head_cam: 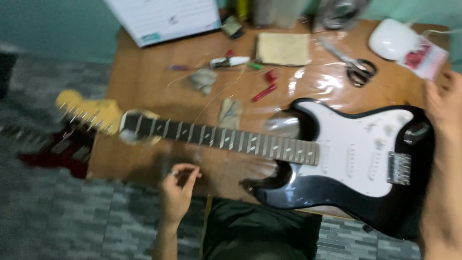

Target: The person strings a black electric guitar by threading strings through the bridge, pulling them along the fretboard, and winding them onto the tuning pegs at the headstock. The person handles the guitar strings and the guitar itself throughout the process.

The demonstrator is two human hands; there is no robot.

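Around: scissors [357,67], red picks [266,89], sandpaper sheet [283,48], white pouch [409,48] on wooden table [144,77] | Black-and-white electric guitar [346,154] lies flat across table, neck pointing left | Left hand [177,190] below neck, fingertips pinched together on something small, blurred | Right hand [442,108] at body's far end, grip unclear

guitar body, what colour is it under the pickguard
Glossy black guitar body, with a white pickguard on top; the head view shows it.

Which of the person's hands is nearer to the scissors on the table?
The right hand: it rests at the guitar body's far end, just right of the scissors. The left hand is below the guitar neck, much farther away.
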